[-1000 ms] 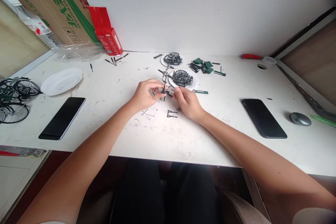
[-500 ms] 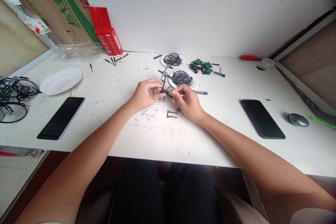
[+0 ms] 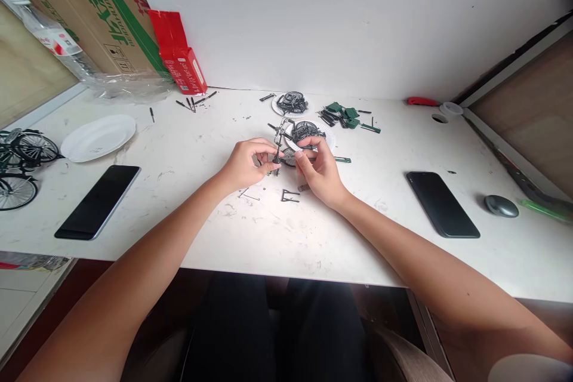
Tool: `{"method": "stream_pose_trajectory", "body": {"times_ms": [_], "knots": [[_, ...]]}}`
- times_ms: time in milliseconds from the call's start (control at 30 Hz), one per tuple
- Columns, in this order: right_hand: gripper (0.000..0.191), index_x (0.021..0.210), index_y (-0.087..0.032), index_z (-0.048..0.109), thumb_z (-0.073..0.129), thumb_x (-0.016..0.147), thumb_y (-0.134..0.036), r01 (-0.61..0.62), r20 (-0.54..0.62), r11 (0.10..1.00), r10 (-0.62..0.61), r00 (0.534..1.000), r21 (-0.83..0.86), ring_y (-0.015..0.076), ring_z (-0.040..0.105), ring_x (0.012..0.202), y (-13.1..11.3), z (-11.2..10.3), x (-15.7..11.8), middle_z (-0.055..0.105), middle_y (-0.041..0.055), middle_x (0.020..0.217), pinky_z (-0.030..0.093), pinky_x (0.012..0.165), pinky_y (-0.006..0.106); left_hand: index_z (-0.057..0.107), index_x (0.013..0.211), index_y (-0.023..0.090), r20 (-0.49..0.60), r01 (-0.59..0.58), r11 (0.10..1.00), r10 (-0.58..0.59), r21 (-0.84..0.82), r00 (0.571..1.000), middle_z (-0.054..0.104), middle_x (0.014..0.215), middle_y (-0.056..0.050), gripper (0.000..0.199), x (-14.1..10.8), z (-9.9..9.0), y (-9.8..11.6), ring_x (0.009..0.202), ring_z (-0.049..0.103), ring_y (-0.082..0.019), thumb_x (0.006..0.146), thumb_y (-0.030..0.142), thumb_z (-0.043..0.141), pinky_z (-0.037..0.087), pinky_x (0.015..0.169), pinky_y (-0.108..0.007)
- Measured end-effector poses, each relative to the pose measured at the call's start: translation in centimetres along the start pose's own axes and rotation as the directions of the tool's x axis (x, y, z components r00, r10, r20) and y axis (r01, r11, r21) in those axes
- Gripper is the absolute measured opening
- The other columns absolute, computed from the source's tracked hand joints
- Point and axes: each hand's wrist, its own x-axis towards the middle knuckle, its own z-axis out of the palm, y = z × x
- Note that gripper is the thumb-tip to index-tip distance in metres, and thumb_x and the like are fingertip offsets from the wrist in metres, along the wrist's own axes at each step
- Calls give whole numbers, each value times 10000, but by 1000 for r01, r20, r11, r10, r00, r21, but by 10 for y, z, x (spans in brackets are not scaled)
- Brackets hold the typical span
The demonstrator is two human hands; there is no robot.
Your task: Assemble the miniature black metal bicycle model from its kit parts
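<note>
The index finger (image 3: 313, 141) of the right hand (image 3: 326, 179) has been lifted and spread from the thumb (image 3: 301, 160), where both were pinched together before, so that more of the thin tool (image 3: 312, 159) is exposed; the whole view has been shifted slightly.

So, going by what's worn: plain black trousers (image 3: 237, 322) on both legs, too dark to make out seams or fabric. The left hand (image 3: 246, 164) and right hand (image 3: 324, 176) are bare, same for both forearms. There's a tiny spot on the right forearm (image 3: 468, 304), and a pale, rounded bit at the near right corner that looks like a sleeve edge (image 3: 526, 368), pretty blurry tbh.
</note>
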Motion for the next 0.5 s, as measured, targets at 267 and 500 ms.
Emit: {"method": "stream_pose_trajectory", "body": {"times_ms": [267,500], "knots": [[405,1267,-317,494,679,1040,-597,31,6,996,-31,1000,-78,236,703,791,-5,-2,-3,636,-15,752,494,583,360,873,1018,203,-2,11,1000,-11,-15,1000,787,1055,-107,204,0,-2,-1,747,610,-155,846,314,862,569,712,-329],[422,1303,-316,500,717,1028,-551,25,9,996,-24,1000,-81,238,733,841,-6,-2,-4,672,-4,815,528,563,363,867,1009,195,-5,9,1000,-9,-19,1000,805,1071,-116,211,1,-1,-3,745,628,-156,848,330,861,579,723,-343]]}}
